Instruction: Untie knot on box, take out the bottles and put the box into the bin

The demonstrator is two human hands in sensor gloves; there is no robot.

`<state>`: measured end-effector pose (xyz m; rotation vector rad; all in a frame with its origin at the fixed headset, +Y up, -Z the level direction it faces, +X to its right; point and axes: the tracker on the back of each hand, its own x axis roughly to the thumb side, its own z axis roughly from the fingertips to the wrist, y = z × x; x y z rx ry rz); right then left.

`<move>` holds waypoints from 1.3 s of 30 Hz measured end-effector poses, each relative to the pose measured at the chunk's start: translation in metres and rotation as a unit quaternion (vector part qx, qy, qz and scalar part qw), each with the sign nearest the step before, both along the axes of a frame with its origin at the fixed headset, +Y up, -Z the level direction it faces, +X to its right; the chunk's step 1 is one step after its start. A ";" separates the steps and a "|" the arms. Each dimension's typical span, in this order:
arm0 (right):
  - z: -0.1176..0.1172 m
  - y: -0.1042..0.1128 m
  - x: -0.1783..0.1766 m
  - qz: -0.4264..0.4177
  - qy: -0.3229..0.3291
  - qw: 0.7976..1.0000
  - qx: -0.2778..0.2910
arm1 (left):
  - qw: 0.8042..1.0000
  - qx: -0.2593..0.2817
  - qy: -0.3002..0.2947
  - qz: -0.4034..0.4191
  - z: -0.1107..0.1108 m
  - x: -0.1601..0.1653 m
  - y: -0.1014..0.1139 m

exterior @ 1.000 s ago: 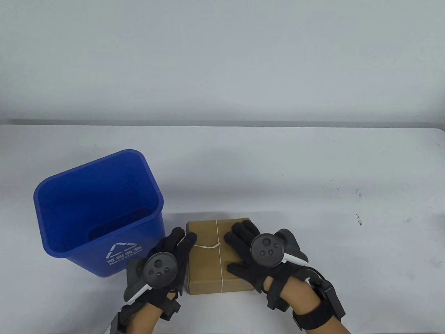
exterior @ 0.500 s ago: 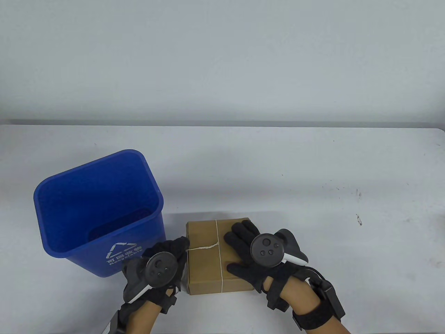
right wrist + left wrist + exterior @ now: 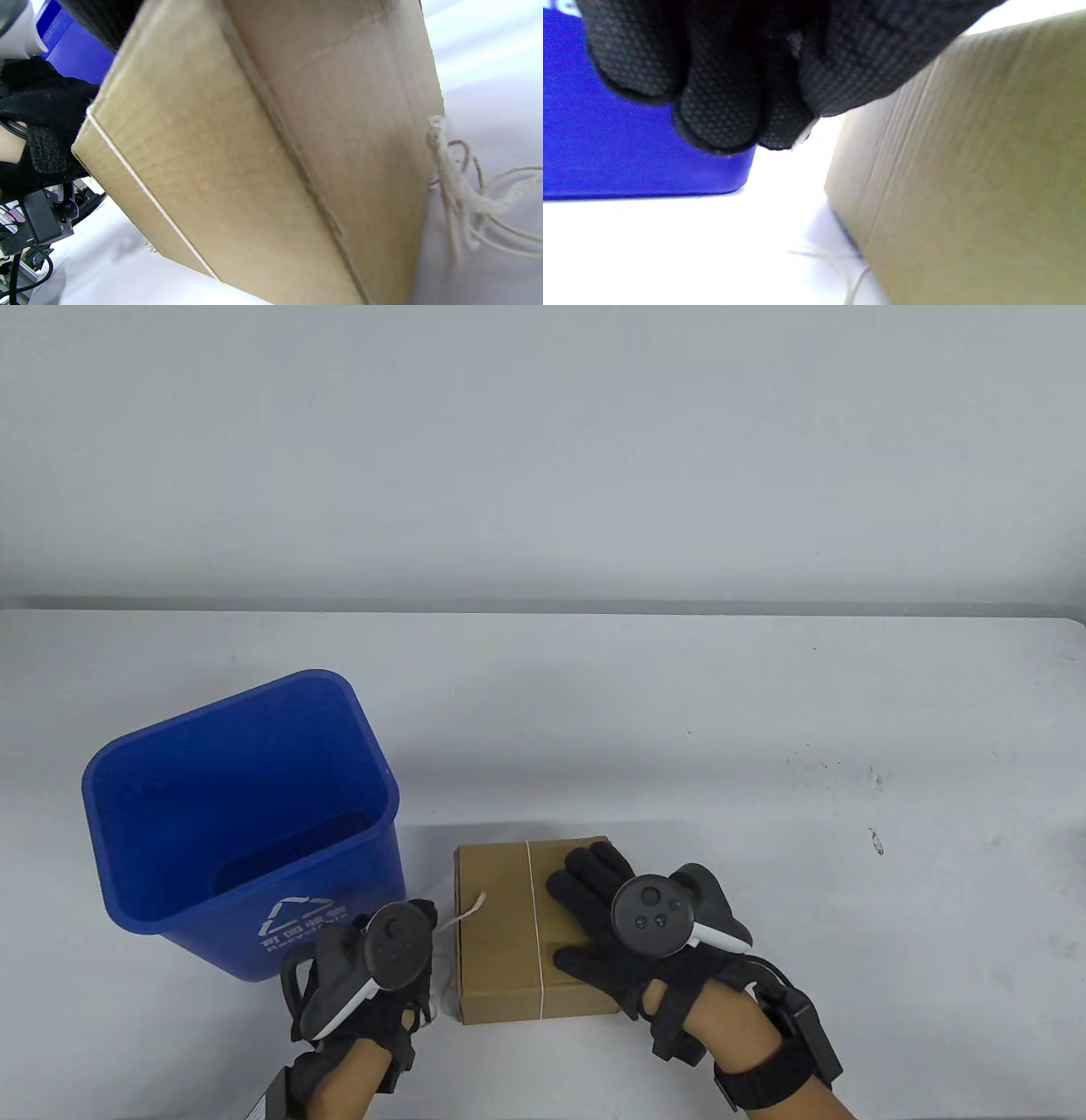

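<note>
left hand (image 3: 373,976) – pinches string (image 3: 469,909) | right hand (image 3: 628,933) – rests on box (image 3: 501,950)

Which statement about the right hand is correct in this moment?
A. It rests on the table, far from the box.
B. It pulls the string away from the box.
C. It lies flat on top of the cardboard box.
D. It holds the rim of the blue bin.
C: in the table view the right hand lies with straight fingers on top of the cardboard box, while the left hand pinches the string.

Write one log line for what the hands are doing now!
left hand: pinches string | right hand: rests flat on box | bin: beside box
</note>
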<state>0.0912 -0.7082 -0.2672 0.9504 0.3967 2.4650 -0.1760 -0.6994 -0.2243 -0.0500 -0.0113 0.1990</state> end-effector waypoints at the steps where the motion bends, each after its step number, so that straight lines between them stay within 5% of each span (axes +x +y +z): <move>1: 0.000 0.000 0.000 0.000 0.000 1.000 0.000 | 1.000 -0.008 0.005 -0.004 0.000 0.000 -0.001; 7: 0.000 0.000 0.000 0.000 0.000 1.000 0.000 | 0.993 -0.105 0.044 -0.038 -0.004 -0.003 -0.015; 13: 0.000 0.000 0.000 0.001 0.000 1.000 0.000 | 0.998 -0.015 -0.007 0.055 0.003 -0.001 0.000; 15: 0.000 0.000 0.000 0.001 0.000 1.000 0.000 | 0.990 0.023 -0.076 0.119 0.006 0.004 0.006; 18: 0.000 0.000 0.000 0.001 0.000 1.000 0.000 | 0.981 0.070 -0.081 0.160 0.011 0.006 0.011; 22: 0.000 0.000 0.000 0.000 0.000 1.000 0.001 | 0.963 0.049 -0.162 0.208 0.011 0.012 0.006; 29: 0.000 0.000 0.000 -0.001 -0.001 1.000 0.001 | 0.969 -0.001 -0.213 0.127 0.010 0.031 -0.008; 39: 0.007 0.007 -0.004 0.008 -0.007 0.999 0.047 | 0.977 -0.069 -0.189 0.063 0.009 0.039 -0.019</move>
